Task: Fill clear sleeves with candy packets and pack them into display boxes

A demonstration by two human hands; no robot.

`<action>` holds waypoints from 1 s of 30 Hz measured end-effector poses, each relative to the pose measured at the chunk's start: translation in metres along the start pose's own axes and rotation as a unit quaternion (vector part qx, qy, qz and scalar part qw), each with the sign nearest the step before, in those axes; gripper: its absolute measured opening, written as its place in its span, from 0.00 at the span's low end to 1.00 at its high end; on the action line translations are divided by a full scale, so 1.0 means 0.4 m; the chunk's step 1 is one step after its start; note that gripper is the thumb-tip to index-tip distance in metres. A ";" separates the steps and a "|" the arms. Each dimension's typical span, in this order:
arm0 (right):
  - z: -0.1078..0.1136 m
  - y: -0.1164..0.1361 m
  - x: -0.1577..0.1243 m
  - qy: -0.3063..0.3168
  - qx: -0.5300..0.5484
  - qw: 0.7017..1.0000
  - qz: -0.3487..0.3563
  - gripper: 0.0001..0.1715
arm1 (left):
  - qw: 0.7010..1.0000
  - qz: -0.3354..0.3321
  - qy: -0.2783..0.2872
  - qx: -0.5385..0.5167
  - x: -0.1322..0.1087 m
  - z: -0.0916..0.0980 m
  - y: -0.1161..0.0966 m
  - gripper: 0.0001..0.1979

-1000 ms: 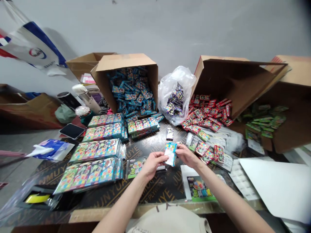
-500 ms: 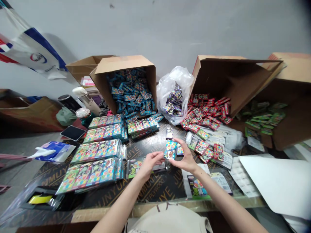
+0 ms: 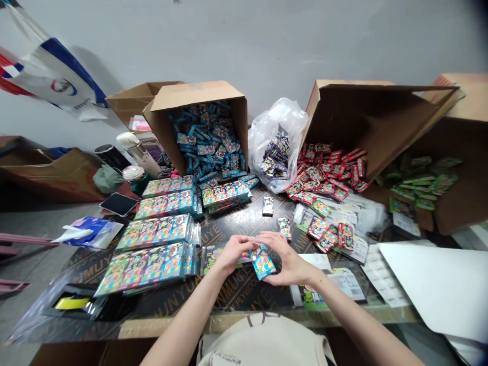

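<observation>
Between my hands is a small blue candy packet (image 3: 263, 264) with colourful round prints, tilted above the table. The fingers of my left hand (image 3: 235, 253) pinch its upper left edge. My right hand (image 3: 285, 260) is curled round its right side, fingers at the top and thumb near the lower corner. Two small purple-black packets, one farther back (image 3: 268, 206) and one nearer (image 3: 284, 229), lie just beyond my right hand. A flat printed pouch (image 3: 211, 258) lies partly under my left hand, and another printed pouch (image 3: 310, 294) is beside my right forearm.
Stacks of multi-packs (image 3: 147, 267) stand at the left. Behind are a carton of blue packets (image 3: 208, 147), a plastic bag (image 3: 263, 122) of purple ones, and a carton (image 3: 345, 117) with red packets (image 3: 324, 173) spilling out. White sheets (image 3: 430, 274) lie at the right.
The blue packet has come down and nearer to my body, and is turned at a slant. My right hand has moved with it, uncovering the nearer purple-black packet.
</observation>
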State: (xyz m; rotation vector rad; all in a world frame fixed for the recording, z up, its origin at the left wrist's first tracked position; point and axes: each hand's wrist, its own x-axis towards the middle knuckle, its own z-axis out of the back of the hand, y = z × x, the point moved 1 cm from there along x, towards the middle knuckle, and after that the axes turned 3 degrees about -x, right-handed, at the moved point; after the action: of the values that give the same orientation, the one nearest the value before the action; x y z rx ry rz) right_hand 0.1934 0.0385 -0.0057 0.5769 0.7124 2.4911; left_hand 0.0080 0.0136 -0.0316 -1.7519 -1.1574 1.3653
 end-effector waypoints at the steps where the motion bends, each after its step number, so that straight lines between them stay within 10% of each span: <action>1: -0.004 -0.002 0.001 -0.002 0.008 1.000 0.006 0.47 | 1.000 -0.004 0.007 0.011 -0.001 0.000 0.001 0.17; 4: -0.006 -0.032 -0.005 -0.063 -0.025 0.997 -0.048 0.44 | 0.982 -0.091 -0.014 0.168 -0.001 0.025 0.006 0.27; 9: -0.006 -0.109 -0.041 -0.109 -0.131 0.978 -0.118 0.47 | 0.787 -0.200 -0.013 0.584 -0.006 0.085 0.046 0.50; 11: -0.015 -0.124 -0.052 -0.102 -0.155 0.976 -0.112 0.49 | 0.761 -0.202 -0.001 0.616 -0.010 0.091 0.060 0.49; 22: -0.008 -0.097 -0.039 -0.026 -0.066 0.996 -0.046 0.57 | 0.794 -0.254 0.034 0.552 -0.048 0.044 0.019 0.53; 30: -0.004 -0.104 -0.051 -0.078 0.015 0.994 -0.081 0.55 | 0.817 -0.240 0.057 0.522 -0.061 0.059 0.008 0.51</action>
State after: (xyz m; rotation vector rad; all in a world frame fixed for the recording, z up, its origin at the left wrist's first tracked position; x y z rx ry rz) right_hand 0.2226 0.0579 -0.0361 0.6889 0.7089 2.2617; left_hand -0.0160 -0.0109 -0.0306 -0.6627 -0.5020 1.1762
